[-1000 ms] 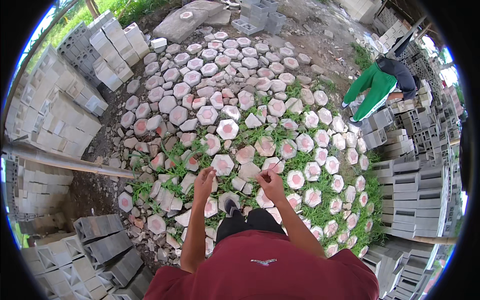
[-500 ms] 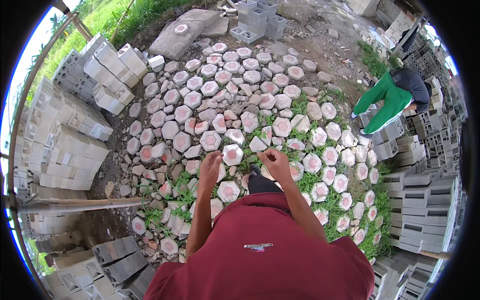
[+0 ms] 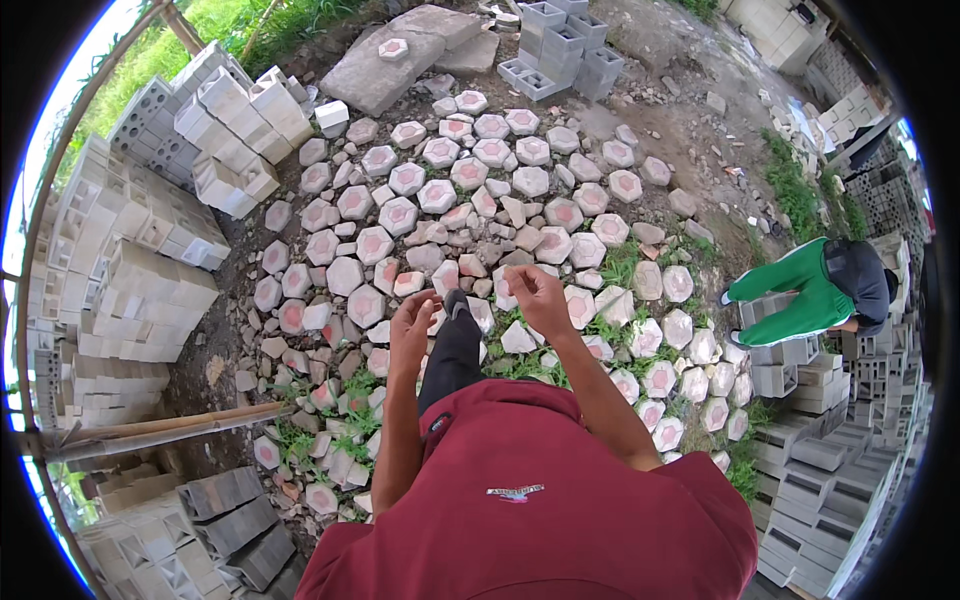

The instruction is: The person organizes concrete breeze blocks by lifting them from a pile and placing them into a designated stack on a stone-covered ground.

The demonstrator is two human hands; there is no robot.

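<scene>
Both my hands are held out in front of me, above the uneven paving, with nothing visible in either. My left hand has its fingers loosely bent and apart. Slightly farther forward, my right hand has relaxed fingers, curved inward and apart. Between the hands, my dark shoe is on the ground among hexagonal pavers. Below my hands, the pale pavers with reddish centres, such as one paver near my left hand and another paver near my right, lie spread over broken stone.
Stacked concrete blocks line the left side, and more blocks the right. A wooden pole juts in at left. Grey hollow blocks stand ahead beside a flat slab. A person in green trousers bends over blocks at right.
I have stepped forward; my dark-trousered leg now reaches out between my hands. My right hand has moved up and forward. The surroundings have shifted in view, and the other person appears farther right and lower.
</scene>
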